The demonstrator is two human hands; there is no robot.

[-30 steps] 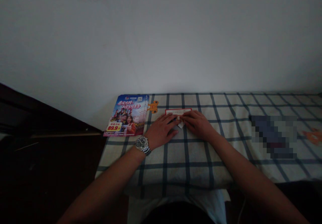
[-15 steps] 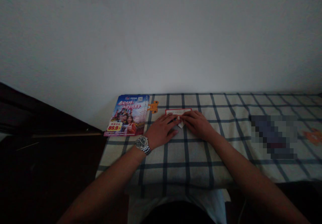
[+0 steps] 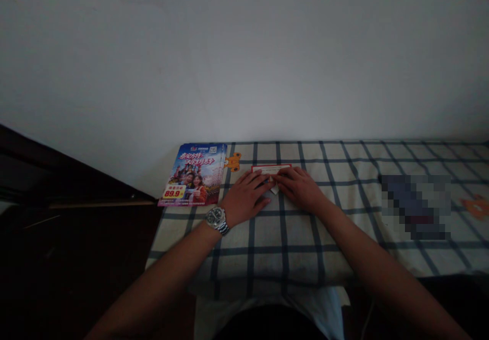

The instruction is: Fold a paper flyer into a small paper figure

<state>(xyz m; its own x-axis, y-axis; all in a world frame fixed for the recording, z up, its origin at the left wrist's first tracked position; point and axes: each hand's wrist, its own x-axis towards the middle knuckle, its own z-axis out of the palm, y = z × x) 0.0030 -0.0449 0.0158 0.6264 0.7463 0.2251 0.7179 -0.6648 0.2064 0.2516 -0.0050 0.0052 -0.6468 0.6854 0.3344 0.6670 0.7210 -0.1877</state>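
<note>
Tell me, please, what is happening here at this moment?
A person has both hands on a folded piece of paper lying on a checkered cloth. The left hand, with a watch at its wrist, and the right hand meet over the paper and partly hide it. A stack of colourful flyers lies to the left.

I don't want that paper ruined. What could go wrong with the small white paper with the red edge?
The left hand and right hand both have fingers on the white paper, so pulling unevenly might tear it. The blue-checked cream cloth underneath looks rippled toward the right, so it might shift and crumple the paper.
</note>
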